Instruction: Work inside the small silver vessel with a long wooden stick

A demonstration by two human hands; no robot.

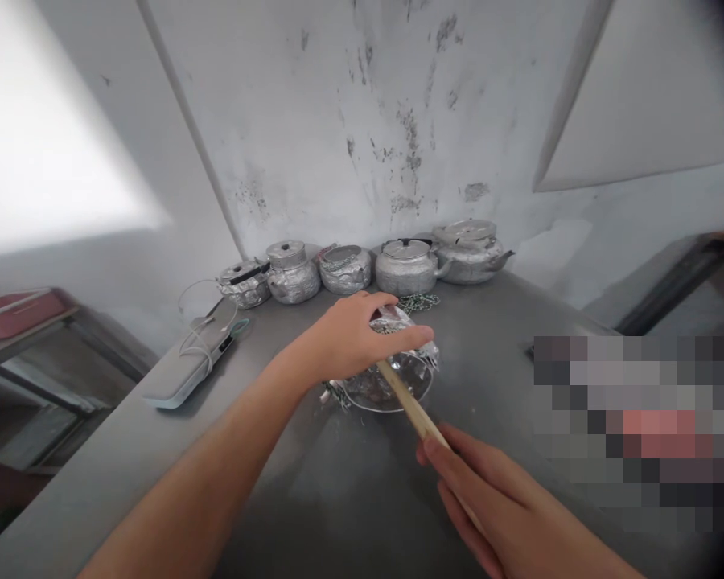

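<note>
My left hand [353,338] grips the top of a small silver metal kettle [392,382] that lies tilted on the grey metal table [507,322], its opening toward me. My right hand [488,507] is closed round a wooden stick [411,406], whose far end reaches into the kettle's opening. A bit of metal chain [418,302] lies just behind the kettle.
Several silver kettles [407,265] stand in a row along the back of the table against the stained white wall. A flat grey device with a white cable [196,354] lies at the table's left edge. A lower bench with a red object [12,310] is at far left.
</note>
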